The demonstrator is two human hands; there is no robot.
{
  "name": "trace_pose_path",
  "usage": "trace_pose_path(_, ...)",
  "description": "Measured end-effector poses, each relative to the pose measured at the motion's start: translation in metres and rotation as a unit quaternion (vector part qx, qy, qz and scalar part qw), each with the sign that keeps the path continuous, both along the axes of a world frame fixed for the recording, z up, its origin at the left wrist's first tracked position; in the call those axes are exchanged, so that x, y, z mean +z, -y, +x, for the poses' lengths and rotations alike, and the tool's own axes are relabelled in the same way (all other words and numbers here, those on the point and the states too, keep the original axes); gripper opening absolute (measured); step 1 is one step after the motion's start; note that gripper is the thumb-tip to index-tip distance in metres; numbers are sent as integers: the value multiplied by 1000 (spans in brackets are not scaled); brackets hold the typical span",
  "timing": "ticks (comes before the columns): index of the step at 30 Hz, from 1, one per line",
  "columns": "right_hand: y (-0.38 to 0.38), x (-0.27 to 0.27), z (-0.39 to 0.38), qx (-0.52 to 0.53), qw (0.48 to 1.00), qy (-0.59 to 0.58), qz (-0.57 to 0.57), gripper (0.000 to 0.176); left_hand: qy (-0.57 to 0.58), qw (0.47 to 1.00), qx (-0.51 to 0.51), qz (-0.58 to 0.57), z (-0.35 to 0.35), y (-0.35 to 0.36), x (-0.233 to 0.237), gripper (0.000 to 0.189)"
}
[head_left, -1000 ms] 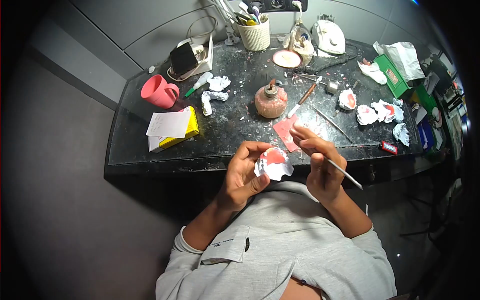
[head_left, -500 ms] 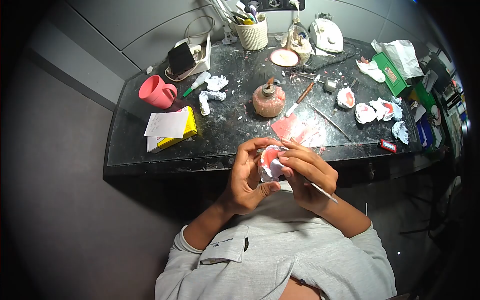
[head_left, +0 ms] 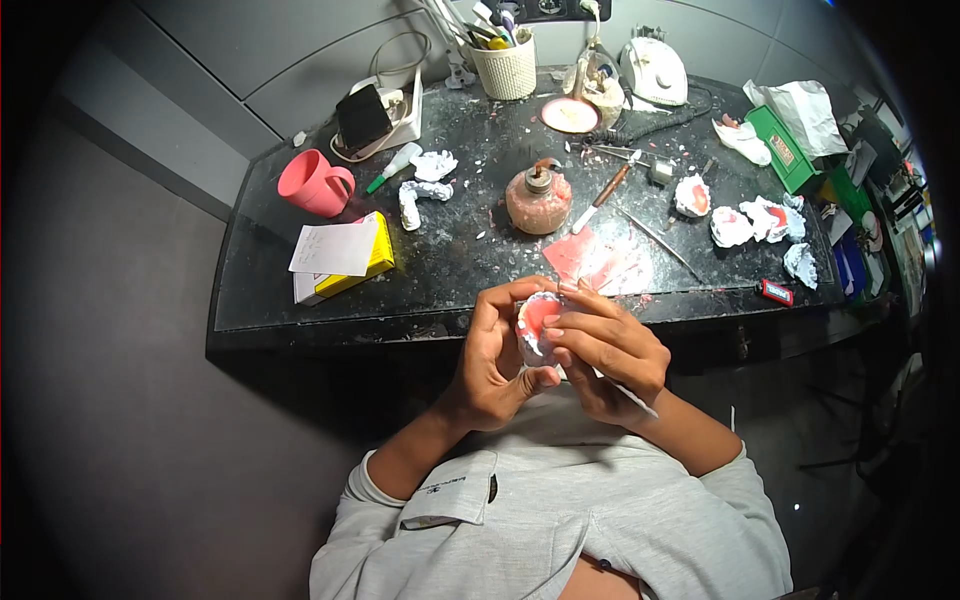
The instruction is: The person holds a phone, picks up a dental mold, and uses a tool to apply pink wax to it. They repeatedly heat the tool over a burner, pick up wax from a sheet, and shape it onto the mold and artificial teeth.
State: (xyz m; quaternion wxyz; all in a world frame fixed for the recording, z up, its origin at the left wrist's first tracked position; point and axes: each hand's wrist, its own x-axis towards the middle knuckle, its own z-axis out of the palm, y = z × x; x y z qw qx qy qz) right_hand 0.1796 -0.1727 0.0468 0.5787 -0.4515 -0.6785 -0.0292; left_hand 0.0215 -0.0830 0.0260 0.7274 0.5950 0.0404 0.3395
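In front of my chest, my left hand [head_left: 490,355] is wrapped round a white plaster dental cast [head_left: 533,352] with pink wax and a row of teeth on it. My right hand [head_left: 610,355] lies against the cast's right side, fingertips over the pink wax. A thin metal hand tool [head_left: 638,402] is gripped in that hand and pokes out below its palm; its working tip is hidden by the fingers. Beyond my hands, pink wax sheets [head_left: 590,262] lie near the bench edge.
A spirit burner [head_left: 538,203] with a small flame stands mid-bench. Right of it lie a brown-handled knife [head_left: 605,198], a metal carver [head_left: 662,245] and several plaster casts [head_left: 732,228]. To the left are a pink mug [head_left: 315,185] and a yellow box [head_left: 380,255] under paper.
My right hand has shifted slightly left, its fingers further over the cast, and the tool's end moved left and down with it. My left hand stays round the cast.
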Motion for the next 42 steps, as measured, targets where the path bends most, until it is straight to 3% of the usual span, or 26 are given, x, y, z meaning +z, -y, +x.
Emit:
trace_pose_path(4, 0, 0, 2, 26, 1000, -6, -13, 17, -2, 1000, 4, -5, -1, 0, 0, 84)
trace_pose_path(6, -2, -5, 2, 28, 996, -80, 9, 17, 3, 1000, 4, -7, 0, 0, 0, 84)
trace_pose_path(17, 0, 4, 2, 39, 999, -11, -23, 18, -8, 1000, 5, -15, -2, 0, 1, 84)
trace_pose_path(22, -1, -6, -1, -5, 995, -103, -17, 17, -6, 1000, 11, 13, -1, -1, -3, 88)
trace_pose_path(28, 0, 6, 1, 34, 998, -36, -29, 16, -8, 1000, 5, -6, -1, -1, -1, 86)
trace_pose_path(32, -2, 1, 1, 32, 996, -81, -7, 17, -6, 1000, 7, 7, -1, -2, -1, 86)
trace_pose_path(34, -1, 1, -2, -22, 994, -103, -38, 17, -7, 1000, 10, 19, 0, -4, -3, 87)
trace_pose_path(42, 0, 5, 0, 20, 998, -42, -34, 16, -15, 1000, 13, 14, 0, -5, -4, 85)
